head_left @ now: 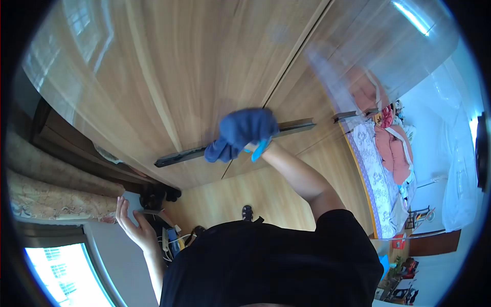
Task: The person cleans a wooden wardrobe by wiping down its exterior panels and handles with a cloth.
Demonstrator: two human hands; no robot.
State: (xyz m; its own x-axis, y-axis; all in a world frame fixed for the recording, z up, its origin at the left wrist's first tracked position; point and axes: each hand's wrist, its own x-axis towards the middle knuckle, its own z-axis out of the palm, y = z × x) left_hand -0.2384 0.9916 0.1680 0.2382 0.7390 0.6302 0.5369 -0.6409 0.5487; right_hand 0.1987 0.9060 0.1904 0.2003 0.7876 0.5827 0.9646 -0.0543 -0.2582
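A dark blue cloth point(246, 128) is pressed against the glossy wood-grain wardrobe doors point(194, 77), over the middle of a long dark handle strip point(186, 155). Most of my right hand point(251, 147) is hidden behind the cloth it holds; a bright blue band point(261, 149) shows at the wrist. Away to the left, my left hand point(134, 227) is raised with fingers stretched out and nothing in it, near a patterned curtain point(61, 199).
On the right stands a bed point(376, 179) with a floral sheet and pink bedding point(393, 153). A bright window point(69, 273) is at lower left. Cables and small items lie near a box point(171, 240). My sandalled foot point(247, 212) rests on the wooden floor point(281, 199).
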